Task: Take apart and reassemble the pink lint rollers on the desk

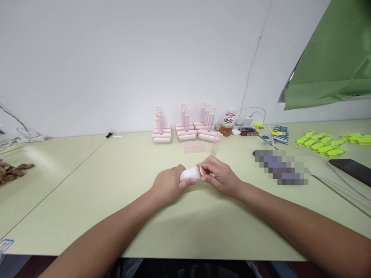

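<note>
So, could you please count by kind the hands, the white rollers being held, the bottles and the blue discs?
Hands: 2, left hand and right hand
Held white roller: 1
Bottle: 1
Blue disc: 1
Total: 5

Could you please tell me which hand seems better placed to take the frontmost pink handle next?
Probably the right hand: it lies nearer the frontmost pink handle and only pinches the pink end piece, while the left hand is wrapped around the white roll.
</note>
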A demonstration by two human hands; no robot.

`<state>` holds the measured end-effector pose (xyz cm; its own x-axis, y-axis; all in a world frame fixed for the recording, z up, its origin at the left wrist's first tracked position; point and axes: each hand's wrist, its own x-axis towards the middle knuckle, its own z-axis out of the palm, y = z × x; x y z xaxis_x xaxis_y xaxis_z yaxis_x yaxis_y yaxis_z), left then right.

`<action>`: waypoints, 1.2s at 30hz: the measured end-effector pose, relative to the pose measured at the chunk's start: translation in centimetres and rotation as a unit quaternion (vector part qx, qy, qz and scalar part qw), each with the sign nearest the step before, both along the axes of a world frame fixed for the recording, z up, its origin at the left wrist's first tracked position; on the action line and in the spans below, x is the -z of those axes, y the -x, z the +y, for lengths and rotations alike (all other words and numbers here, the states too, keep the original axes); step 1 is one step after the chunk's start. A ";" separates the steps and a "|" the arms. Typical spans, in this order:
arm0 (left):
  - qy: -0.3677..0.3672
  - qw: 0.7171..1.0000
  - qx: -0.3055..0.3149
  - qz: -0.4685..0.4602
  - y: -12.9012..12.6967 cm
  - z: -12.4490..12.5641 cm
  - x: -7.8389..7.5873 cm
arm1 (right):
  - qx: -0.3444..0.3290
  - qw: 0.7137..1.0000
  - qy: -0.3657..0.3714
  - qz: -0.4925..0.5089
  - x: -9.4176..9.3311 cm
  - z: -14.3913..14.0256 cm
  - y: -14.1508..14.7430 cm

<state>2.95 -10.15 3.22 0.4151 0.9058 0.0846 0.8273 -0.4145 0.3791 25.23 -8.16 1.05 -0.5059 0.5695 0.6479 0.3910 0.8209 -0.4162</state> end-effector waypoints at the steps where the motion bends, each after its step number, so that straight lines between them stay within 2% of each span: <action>1: 0.005 1.000 -0.001 -0.002 0.0 0.0 0.1 | -0.001 1.000 -0.005 0.000 0.0 0.0 0.0; 5: 0.020 1.000 -0.005 -0.021 0.1 0.2 0.3 | 0.004 1.000 -0.012 0.006 -0.1 -0.1 0.2; 11: 0.030 0.998 0.011 -0.063 0.5 1.1 0.4 | 0.033 0.998 0.041 0.016 0.2 0.2 0.5; 13: 0.028 0.997 -0.006 -0.066 0.6 1.3 0.6 | 0.056 0.998 0.033 0.023 0.2 0.6 0.2; 15: 0.034 0.996 -0.034 -0.076 0.7 1.5 0.7 | 0.109 0.993 -0.016 0.044 0.0 1.3 -0.5; 18: 0.065 0.989 -0.062 -0.120 0.7 1.7 1.0 | 0.231 0.966 -0.094 0.064 -0.5 2.9 -2.1; 21: 0.078 0.983 -0.072 -0.152 0.8 1.9 1.1 | 0.301 0.951 -0.065 0.017 -0.4 4.5 -3.7; 24: 0.080 0.980 -0.073 -0.168 0.8 2.0 1.3 | 0.306 0.951 0.016 -0.045 0.4 5.9 -4.8; 27: 0.080 0.978 -0.068 -0.178 0.8 2.0 1.4 | 0.280 0.955 0.047 -0.083 1.2 6.8 -5.3; 32: 0.081 0.976 -0.068 -0.193 0.8 2.0 1.4 | 0.284 0.956 0.009 -0.072 0.9 6.8 -5.4; 36: 0.082 0.972 -0.080 -0.207 0.8 2.1 1.6 | 0.280 0.954 -0.097 -0.035 -0.3 5.3 -4.5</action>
<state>2.11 -8.03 1.58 0.2279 0.9716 0.0644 0.6384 -0.1991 0.7435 29.72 -2.86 1.37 -0.2030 0.6355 0.7449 0.8128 0.5335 -0.2337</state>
